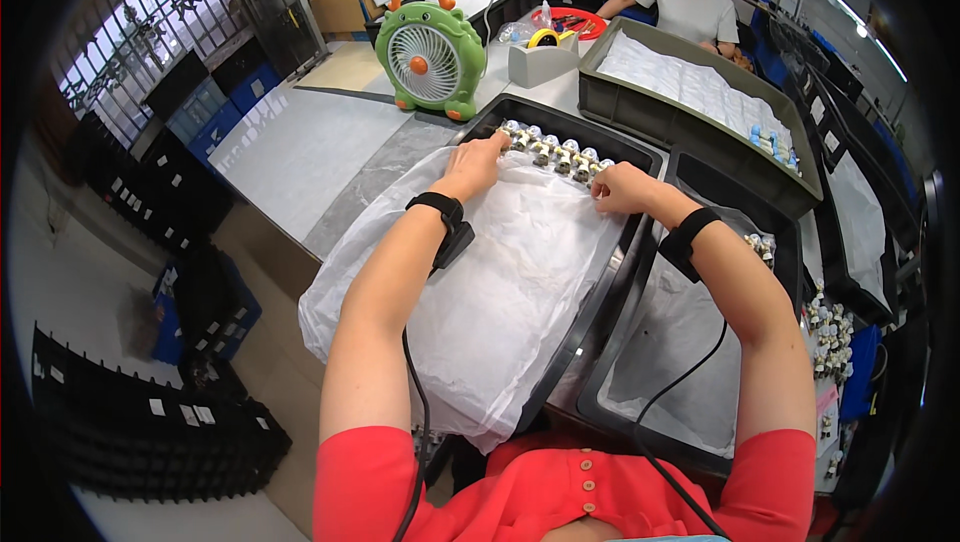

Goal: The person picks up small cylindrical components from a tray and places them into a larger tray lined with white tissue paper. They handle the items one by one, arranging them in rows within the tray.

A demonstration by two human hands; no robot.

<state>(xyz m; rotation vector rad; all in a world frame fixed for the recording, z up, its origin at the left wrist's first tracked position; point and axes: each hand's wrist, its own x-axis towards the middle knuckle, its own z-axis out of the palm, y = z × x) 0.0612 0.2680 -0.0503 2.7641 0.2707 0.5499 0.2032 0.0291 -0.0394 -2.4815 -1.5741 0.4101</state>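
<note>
A thin white liner sheet (520, 272) lies over most of a black tray (655, 157) and drapes past its left side. Along the tray's far end stands a row of several small figurines (567, 157), white with yellow and dark parts. My left hand (478, 166) pinches the sheet's far edge at the left end of the row. At the row's right end, my right hand (624, 189) has its fingers closed on the sheet's other corner. Both fingertips are partly hidden. Each wrist wears a black strap.
A second black tray (640, 422) with a liner stands at the right. Behind are a green fan (432, 60), a tape dispenser (543, 60) and a large olive crate (690, 132). Loose figurines (828, 337) lie far right. A person (690, 7) sits across the table.
</note>
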